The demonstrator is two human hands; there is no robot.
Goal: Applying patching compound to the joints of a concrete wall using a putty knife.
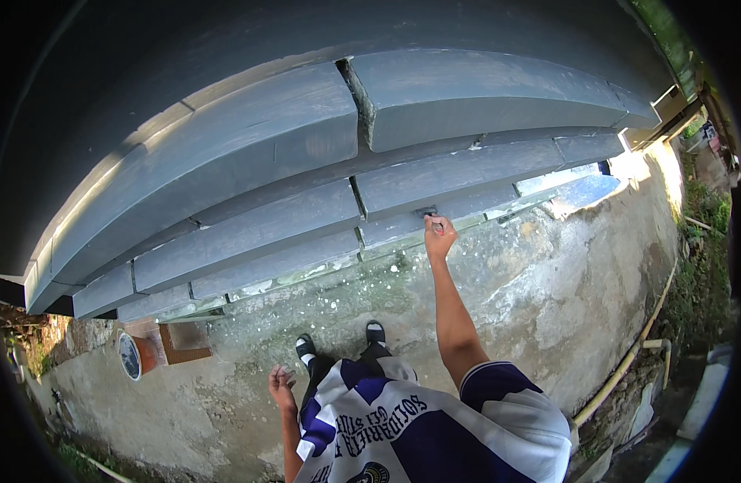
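My right hand reaches forward, its fingers closed on a small paintbrush whose dark head touches the lowest grey band of the stepped ledges. Most of the brush's handle is hidden in the fingers. Grey paint covers the long ledges, which rise in tiers away from me with dark gaps between sections. Along their foot runs a pale, speckled strip. By my side, low and to the left, hangs my left hand with loosely bent fingers apart and nothing in them.
An orange-brown bucket with a pale round top stands at left, beside a brown square board or box. My sandalled feet stand on stained concrete. Toward the right edge lie a pale pipe and plants.
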